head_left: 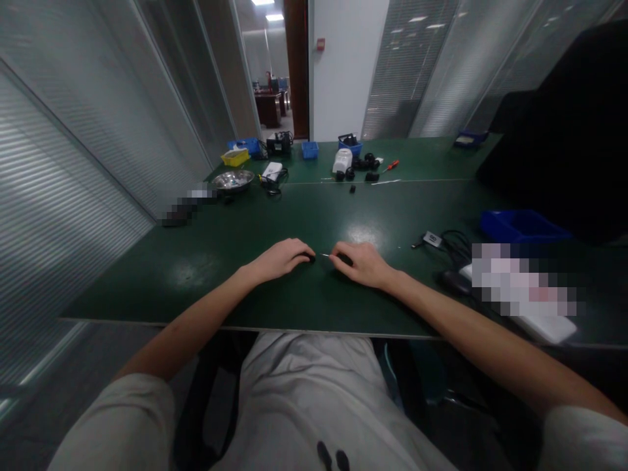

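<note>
Near the front middle of the green table, my left hand (279, 260) has its fingers closed on a small black part (307, 257) that shows at the fingertips. Just to the right, my right hand (364, 263) grips a screwdriver (345, 259) by its dark handle. Its thin metal shaft points left at the black part, with a short gap between them. Both hands rest low over the tabletop. Most of the black part is covered by my left fingers, so its shape is hard to make out.
Along the back of the table (235, 229) stand a yellow tray (235, 157), a metal bowl (233, 181), a blue basket (310, 150), a white device (342, 161) and a red screwdriver (392, 165). At right lie a blue bin (520, 226), cables (456, 245) and a black mouse (454, 282).
</note>
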A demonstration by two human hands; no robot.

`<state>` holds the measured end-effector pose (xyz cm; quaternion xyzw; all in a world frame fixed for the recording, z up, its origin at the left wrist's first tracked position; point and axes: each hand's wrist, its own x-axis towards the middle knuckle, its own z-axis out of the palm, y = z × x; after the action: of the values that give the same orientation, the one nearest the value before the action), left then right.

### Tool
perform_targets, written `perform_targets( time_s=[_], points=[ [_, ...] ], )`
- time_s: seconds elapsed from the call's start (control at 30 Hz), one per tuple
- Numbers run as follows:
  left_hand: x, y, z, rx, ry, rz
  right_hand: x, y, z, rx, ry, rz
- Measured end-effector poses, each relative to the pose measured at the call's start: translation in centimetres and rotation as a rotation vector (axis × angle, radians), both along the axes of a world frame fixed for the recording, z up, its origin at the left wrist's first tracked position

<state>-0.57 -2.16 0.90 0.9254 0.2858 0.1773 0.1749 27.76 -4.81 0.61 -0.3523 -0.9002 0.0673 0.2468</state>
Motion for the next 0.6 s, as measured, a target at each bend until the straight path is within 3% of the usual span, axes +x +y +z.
perform_targets(
  time_s=[0.1, 0.2, 0.33, 0.43, 0.5, 0.6],
  points=[
    [-1.6, 0.6, -0.1, 0.006, 0.034, 0.033, 0.1, 0.0, 0.1, -0.005, 0.002, -0.001],
    [-6.9, 2.0, 0.0, -0.009, 0.067, 0.179, 0.2, 0.1, 0.1, -0.013, 0.006, 0.01],
    [-18.7, 2.9, 0.5, 0.008, 0.135, 0.629, 0.2, 0.0, 0.2, -0.02, -0.004, 0.006],
    [-27.0, 1.6, 0.9, 0.062, 0.23, 1.005, 0.1, 0.0, 0.2, -0.025, -0.01, 0.008],
    [-30.6, 0.3, 1.1, 0.084, 0.285, 1.192, 0.1, 0.0, 0.2, -0.023, -0.011, 0.008],
    [-32.7, -1.1, 1.1, 0.079, 0.259, 1.335, 0.1, 0.0, 0.2, -0.019, -0.011, 0.007]
  ],
)
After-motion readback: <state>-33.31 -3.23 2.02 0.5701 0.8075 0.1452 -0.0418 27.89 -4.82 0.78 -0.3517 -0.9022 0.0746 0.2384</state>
